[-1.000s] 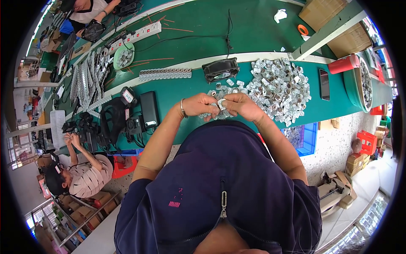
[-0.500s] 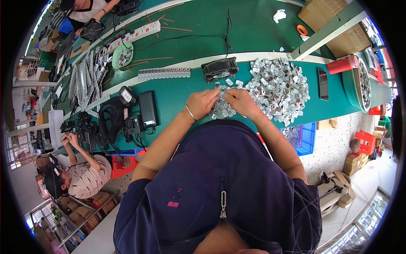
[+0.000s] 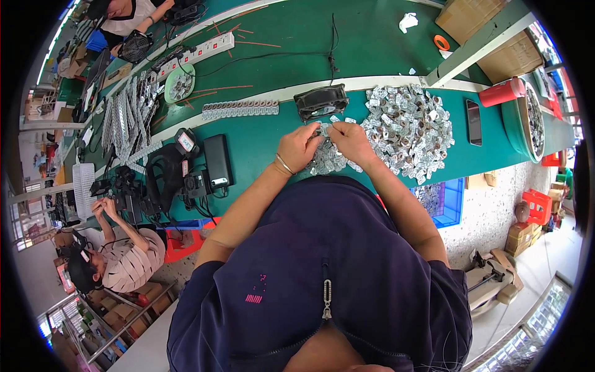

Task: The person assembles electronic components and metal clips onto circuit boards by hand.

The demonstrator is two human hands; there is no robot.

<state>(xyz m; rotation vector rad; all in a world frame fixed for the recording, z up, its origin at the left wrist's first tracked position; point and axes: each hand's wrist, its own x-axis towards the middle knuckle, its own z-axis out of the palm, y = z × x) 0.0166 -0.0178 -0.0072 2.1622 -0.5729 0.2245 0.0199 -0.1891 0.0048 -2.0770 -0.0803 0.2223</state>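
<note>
Mid-sort: left hand (image 3: 299, 147) and right hand (image 3: 351, 140) pinched together on one small packet (image 3: 323, 129), seemingly, beside the pile (image 3: 406, 130) on the desk (image 3: 260, 139). Next: steady fingertip work.

two bare hands worked at the tabletop (image 3: 260, 149): one left hand (image 3: 297, 149) and one right hand (image 3: 352, 139), each with its grip closed on small silver pieces (image 3: 326, 129). one bracelet (image 3: 284, 164) circled the left wrist. one big heap of small silver parts (image 3: 409, 130) lay there, too many to count, with one smaller heap (image 3: 328, 158) under the hands. one small black fan (image 3: 321, 102) stood beyond them. one strip of joined parts (image 3: 240, 109), one black phone (image 3: 473, 122), one red cylinder (image 3: 502, 92), one round green tray (image 3: 180, 84), one white power strip (image 3: 198, 53) and one orange tape roll (image 3: 441, 42) were there. two other people were in view, one seated (image 3: 118, 254) and one at the far end (image 3: 127, 12).
</note>
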